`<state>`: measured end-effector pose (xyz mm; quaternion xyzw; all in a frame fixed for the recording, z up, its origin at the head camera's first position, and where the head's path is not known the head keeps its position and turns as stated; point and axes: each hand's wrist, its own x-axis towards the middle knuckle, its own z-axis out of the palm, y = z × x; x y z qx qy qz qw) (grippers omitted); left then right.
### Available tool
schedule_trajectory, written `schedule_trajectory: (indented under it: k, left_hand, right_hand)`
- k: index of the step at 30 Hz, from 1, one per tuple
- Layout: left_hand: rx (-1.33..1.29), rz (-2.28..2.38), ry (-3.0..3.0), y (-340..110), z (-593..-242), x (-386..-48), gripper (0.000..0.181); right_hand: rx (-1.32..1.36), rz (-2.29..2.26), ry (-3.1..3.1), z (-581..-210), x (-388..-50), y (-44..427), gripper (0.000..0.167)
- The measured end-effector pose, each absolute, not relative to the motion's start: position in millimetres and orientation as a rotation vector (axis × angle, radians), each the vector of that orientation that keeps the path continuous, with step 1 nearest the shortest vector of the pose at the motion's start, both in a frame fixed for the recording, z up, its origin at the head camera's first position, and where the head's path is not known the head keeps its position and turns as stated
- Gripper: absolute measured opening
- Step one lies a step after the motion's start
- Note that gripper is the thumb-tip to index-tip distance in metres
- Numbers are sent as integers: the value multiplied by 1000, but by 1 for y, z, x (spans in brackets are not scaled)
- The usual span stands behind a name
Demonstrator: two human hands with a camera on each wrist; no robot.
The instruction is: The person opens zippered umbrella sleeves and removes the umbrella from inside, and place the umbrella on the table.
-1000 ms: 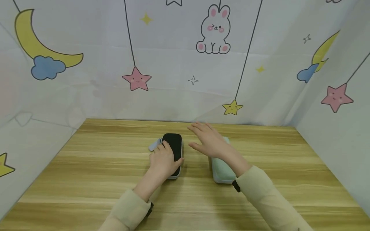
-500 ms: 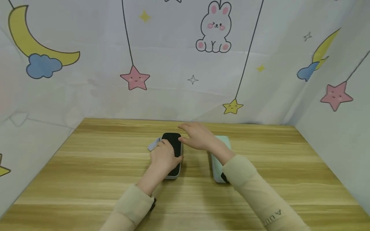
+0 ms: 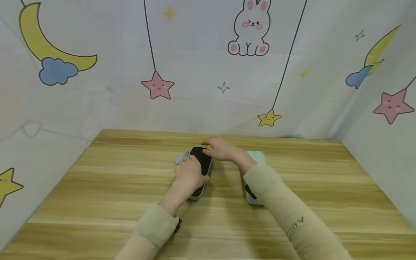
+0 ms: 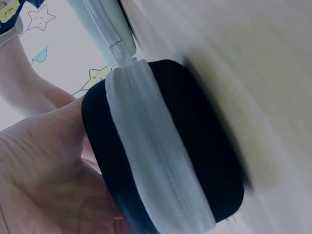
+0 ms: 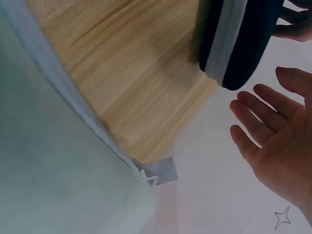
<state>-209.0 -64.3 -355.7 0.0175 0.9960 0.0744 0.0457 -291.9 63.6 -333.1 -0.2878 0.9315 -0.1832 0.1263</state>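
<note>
A black zippered case [image 3: 199,153] with a light grey zip band [image 4: 151,146] lies on the wooden table. My left hand [image 3: 189,172] holds it from above, thumb along its right side and fingers over its left. Close to the far end of this case is my right hand [image 3: 221,148], its fingers extended. In the right wrist view, that hand's fingers appear apart from the case. A mint-green zippered case [image 3: 257,157] lies to the right, partly hidden under my right forearm. Its zip edge bears a grey fabric tab [image 5: 163,170].
A pale blue-grey tab [image 3: 181,157] sticks out from the black case's far left side. Behind the wooden table [image 3: 130,159] hangs a white cloth [image 3: 195,72] printed with stars, moons and a rabbit, which also lines both sides.
My right hand has moved left, from above the mint-green case to the black case's far end. The black case has turned slightly, its far end now leaning right, with my left hand still on it.
</note>
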Motion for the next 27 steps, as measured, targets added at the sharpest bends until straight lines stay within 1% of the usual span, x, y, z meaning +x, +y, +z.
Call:
schedule_trajectory:
  k: [8, 17, 24, 27]
  left_hand:
    - [87, 293, 3008, -70, -354, -213, 92]
    - [153, 320, 2940, -80, -350, -218, 92]
    - [218, 316, 2900, -87, -350, -221, 93]
    - [280, 313, 2890, -91, -350, -223, 92]
  right_hand:
    - [-841, -562, 2692, -344, -298, 60, 45]
    - [-836, -526, 2647, -341, -301, 60, 41]
    - [-843, -498, 2609, -336, -307, 67, 49]
    - [-875, -480, 2601, -334, -309, 69, 48]
